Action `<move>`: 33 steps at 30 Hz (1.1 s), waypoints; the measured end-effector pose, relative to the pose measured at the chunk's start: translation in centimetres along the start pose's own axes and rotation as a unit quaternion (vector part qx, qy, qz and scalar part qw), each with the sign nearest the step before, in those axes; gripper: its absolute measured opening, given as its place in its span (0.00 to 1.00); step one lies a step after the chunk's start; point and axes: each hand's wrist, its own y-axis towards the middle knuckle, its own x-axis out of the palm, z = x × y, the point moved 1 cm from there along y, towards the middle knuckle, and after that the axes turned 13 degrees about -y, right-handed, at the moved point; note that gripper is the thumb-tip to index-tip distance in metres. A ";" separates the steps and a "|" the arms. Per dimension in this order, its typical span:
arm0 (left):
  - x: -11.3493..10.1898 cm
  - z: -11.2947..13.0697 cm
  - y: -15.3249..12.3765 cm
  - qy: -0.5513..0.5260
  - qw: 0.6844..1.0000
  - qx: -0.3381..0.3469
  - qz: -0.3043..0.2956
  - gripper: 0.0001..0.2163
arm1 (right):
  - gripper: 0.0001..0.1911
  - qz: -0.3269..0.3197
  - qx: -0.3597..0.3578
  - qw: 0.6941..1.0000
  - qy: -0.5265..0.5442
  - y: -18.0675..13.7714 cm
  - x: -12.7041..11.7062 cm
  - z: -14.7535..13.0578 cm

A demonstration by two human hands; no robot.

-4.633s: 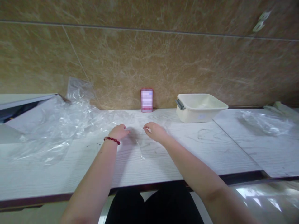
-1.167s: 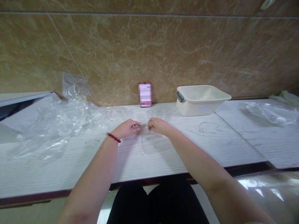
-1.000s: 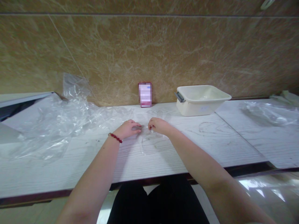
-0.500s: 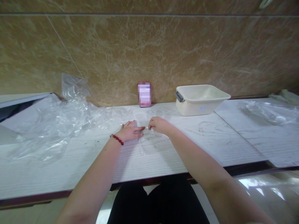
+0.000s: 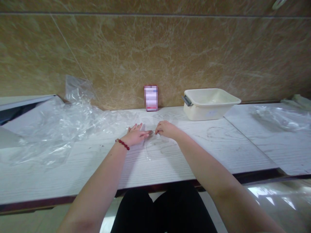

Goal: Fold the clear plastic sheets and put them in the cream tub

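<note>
A thin clear plastic bag [image 5: 157, 147] lies flat on the white wood-grain table in front of me, its outline hard to see. My right hand [image 5: 166, 128] has its fingertips pinched together at the bag's upper part. Just to the left, my left hand [image 5: 134, 135] rests with fingers spread, some stretched toward the right fingertips and touching the plastic. A red bead bracelet [image 5: 123, 144] circles my left wrist. Whether the left fingertips also grip the film cannot be made out.
Crumpled clear plastic bags [image 5: 65, 126] pile up at the left, beside an open white box [image 5: 26, 100]. A phone [image 5: 151, 98] leans on the marble wall. A cream plastic bin [image 5: 209, 108] stands to its right. More clear plastic [image 5: 282, 118] lies far right.
Both hands stay nearly in place. My left fingers have drawn closer together at the tips beside my right pinch. The whole view has shifted slightly.
</note>
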 end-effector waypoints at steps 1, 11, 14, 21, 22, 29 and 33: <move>0.1 0.1 -0.1 -0.001 1.000 -0.006 -0.011 0.22 | 0.11 -0.003 0.000 1.000 -0.001 0.0 0.0 0.0; -0.1 0.3 -0.7 -0.005 0.999 -0.019 -0.045 0.32 | 0.13 0.000 0.141 0.988 -0.066 -1.1 -1.7 0.5; -0.1 0.3 -0.6 -0.005 0.999 -0.018 -0.044 0.32 | 0.12 0.041 0.118 0.991 -0.051 -1.3 -1.8 -0.3; 0.0 0.1 -0.5 -0.007 0.999 -0.017 -0.048 0.33 | 0.14 -0.042 0.085 0.995 -0.004 -0.7 -0.3 -0.6; 0.0 0.0 -0.5 -0.008 0.999 -0.016 -0.048 0.33 | 0.14 -0.049 0.098 0.994 0.001 -0.7 -0.3 -0.4; -0.4 -0.4 -0.7 -0.005 0.998 -0.022 -0.053 0.35 | 0.16 -0.070 0.135 0.988 0.005 -1.1 -0.7 1.2; -0.5 -0.6 -0.9 -0.008 0.998 -0.021 -0.062 0.37 | 0.14 -0.073 0.151 0.986 0.012 -1.2 -0.6 1.7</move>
